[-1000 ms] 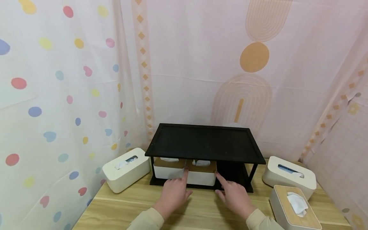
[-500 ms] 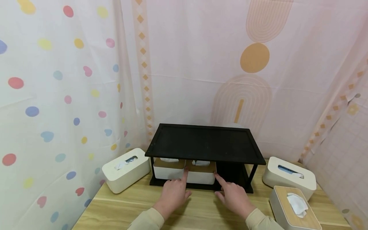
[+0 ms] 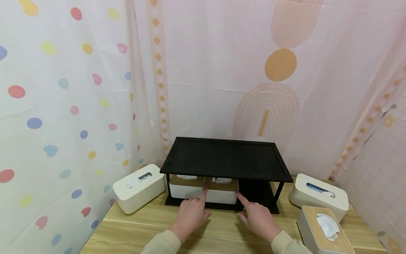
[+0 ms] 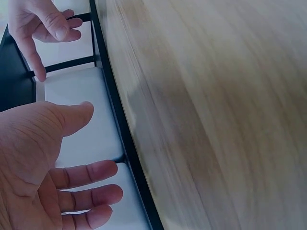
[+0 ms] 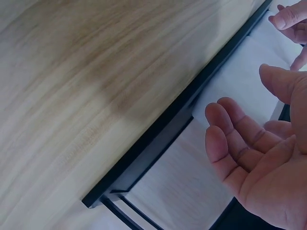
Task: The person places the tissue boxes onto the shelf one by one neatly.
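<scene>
Two white tissue boxes with wooden lids stand side by side on the lower level of a black two-tier shelf. My left hand has its index finger stretched to the near left corner of the right-hand tissue box; the left-hand tissue box is just beside that finger. At the opposite front corner, my right hand touches the same box with its index fingertip. In the left wrist view the other fingers are loosely bent around nothing. The upper tier hides the rear of both boxes.
A cream tissue box stands left of the shelf on the wooden table. To the right are another cream tissue box and a wood-lidded one. A patterned curtain hangs behind.
The right-hand tissue box has slid slightly deeper into the shelf, its front now nearly level with its neighbour's. Both index fingers stay at its corners; the hands have barely moved.
</scene>
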Demonstrator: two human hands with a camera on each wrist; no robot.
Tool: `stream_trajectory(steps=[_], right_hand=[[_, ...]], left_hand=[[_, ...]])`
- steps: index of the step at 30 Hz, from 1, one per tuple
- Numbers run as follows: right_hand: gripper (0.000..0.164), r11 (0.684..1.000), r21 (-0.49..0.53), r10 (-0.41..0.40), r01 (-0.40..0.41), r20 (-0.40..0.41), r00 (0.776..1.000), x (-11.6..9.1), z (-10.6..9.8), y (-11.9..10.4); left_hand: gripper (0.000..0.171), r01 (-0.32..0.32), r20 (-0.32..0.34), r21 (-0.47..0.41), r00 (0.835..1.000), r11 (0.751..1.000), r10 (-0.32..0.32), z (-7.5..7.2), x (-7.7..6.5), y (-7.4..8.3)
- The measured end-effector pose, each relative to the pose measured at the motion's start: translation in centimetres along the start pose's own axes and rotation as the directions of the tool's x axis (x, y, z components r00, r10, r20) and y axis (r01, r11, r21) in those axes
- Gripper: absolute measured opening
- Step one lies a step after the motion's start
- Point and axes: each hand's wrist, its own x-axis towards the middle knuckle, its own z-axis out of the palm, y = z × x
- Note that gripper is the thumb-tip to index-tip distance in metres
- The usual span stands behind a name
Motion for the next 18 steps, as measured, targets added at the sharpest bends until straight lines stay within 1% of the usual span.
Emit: stream_trajectory(steps=[3, 5, 8, 10, 14, 18], right_hand=[[0.069, 1.000, 0.012, -0.007, 0.007, 0.001, 1.000, -0.5, -0.6, -0.2], [0.068, 1.000, 0.014, 0.004, -0.005, 0.005, 1.000, -1.0, -1.3, -0.3], [0.066, 0.998, 0.022, 0.054, -0.054, 0.001, 0.999, -2.2, -3.0, -0.3], [0.066, 0.993, 0.020, 0.114, -0.113, -0.009, 0.993, -3.1, -4.3, -0.1], [0.067, 0.980, 0.008, 0.199, -0.199, -0.073, 0.977, -5.4, -7.1, 1.3], [0.070, 0.969, -0.059, 0.228, -0.239, -0.153, 0.962, -7.5, -9.4, 4.0]], left_hand=[[0.097, 0.000, 0.008, 0.004, 1.000, 1.000, -0.001, -0.2, -0.2, -0.1], [0.096, -0.006, -0.003, 0.001, 1.000, 1.000, 0.006, -0.3, -0.4, -0.1], [0.094, -0.024, -0.027, -0.011, 0.999, 1.000, 0.024, -0.3, -0.8, -0.3], [0.093, -0.040, -0.041, -0.014, 0.998, 0.999, 0.039, -0.3, -1.2, -0.4], [0.092, -0.058, -0.041, -0.018, 0.998, 0.998, 0.057, -0.4, -2.0, -0.5], [0.088, -0.068, -0.021, -0.039, 0.998, 0.997, 0.067, -0.8, -2.6, -0.2]])
